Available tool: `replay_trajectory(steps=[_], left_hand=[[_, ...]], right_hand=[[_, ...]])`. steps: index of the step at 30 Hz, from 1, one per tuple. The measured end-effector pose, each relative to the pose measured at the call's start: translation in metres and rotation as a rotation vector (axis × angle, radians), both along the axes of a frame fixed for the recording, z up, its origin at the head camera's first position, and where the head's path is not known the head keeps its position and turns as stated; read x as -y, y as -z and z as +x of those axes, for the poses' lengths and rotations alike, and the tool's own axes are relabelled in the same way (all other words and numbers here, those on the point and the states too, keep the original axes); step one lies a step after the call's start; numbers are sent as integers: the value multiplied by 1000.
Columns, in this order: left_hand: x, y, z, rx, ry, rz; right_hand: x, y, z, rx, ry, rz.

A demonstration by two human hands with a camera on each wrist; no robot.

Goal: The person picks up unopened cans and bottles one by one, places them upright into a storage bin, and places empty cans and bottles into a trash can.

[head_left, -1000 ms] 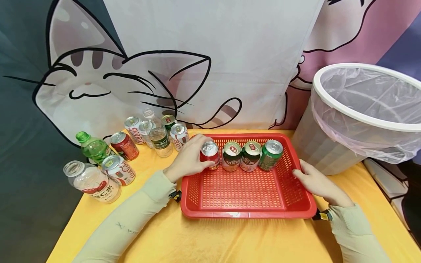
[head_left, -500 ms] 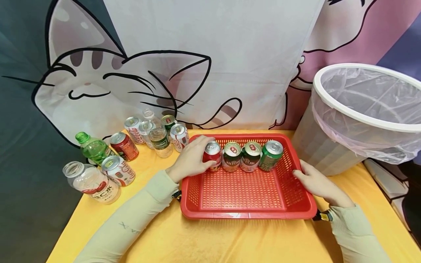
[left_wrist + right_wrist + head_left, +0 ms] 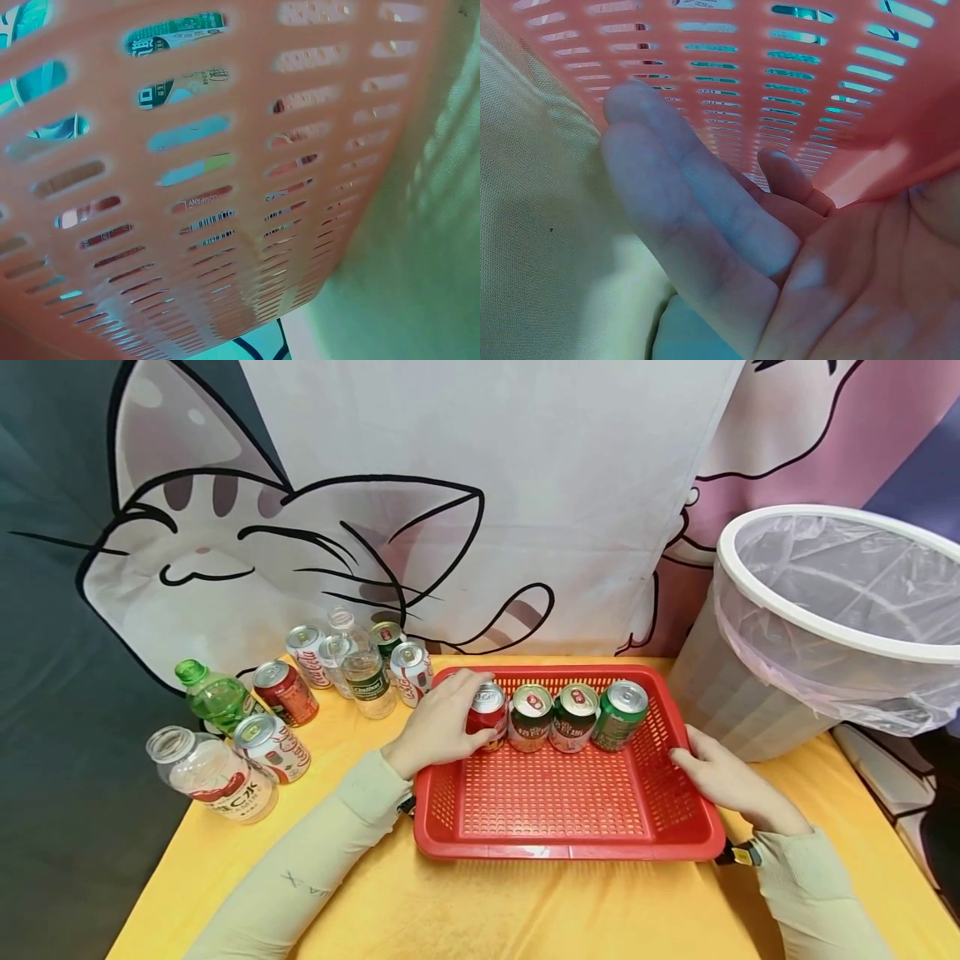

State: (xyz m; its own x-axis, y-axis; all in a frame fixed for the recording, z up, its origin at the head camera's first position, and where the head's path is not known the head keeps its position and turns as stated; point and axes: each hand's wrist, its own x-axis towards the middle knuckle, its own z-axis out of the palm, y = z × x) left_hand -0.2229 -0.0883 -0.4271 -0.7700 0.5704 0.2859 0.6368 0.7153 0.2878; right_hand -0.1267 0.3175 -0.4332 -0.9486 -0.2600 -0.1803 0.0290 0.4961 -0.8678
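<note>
My left hand (image 3: 442,722) is around a red soda can (image 3: 487,718) that stands upright at the left end of the red plastic basket (image 3: 555,847). Its fingers cover the can's left side and the thumb lies across the front. To its right stand two dark green cans with gold tops (image 3: 530,722) and a green can (image 3: 619,718), all in one row. My right hand (image 3: 723,777) holds the basket's right rim, thumb over the top. In the right wrist view its fingers (image 3: 697,202) lie under the slotted outer wall. The left wrist view shows only the basket's slotted wall (image 3: 247,180), cans behind it.
On the yellow cloth (image 3: 360,877) at left are several cans and bottles, among them a green bottle (image 3: 217,697), a wide clear bottle (image 3: 217,781), a clear bottle (image 3: 367,681) and a white can (image 3: 273,747). A lined bin (image 3: 765,668) stands at right.
My left hand has shifted slightly right with the red can, bringing it close against the dark green can beside it. The right hand and the basket have stayed in place.
</note>
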Motion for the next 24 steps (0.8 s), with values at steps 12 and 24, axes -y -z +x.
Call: replay_trajectory(steps=[12, 24], left_hand=[[3, -1, 3, 17, -8, 106], [10, 0, 6, 32, -6, 171]], right_hand=[[1, -2, 0, 10, 3, 13], [1, -1, 0, 4, 7, 11]])
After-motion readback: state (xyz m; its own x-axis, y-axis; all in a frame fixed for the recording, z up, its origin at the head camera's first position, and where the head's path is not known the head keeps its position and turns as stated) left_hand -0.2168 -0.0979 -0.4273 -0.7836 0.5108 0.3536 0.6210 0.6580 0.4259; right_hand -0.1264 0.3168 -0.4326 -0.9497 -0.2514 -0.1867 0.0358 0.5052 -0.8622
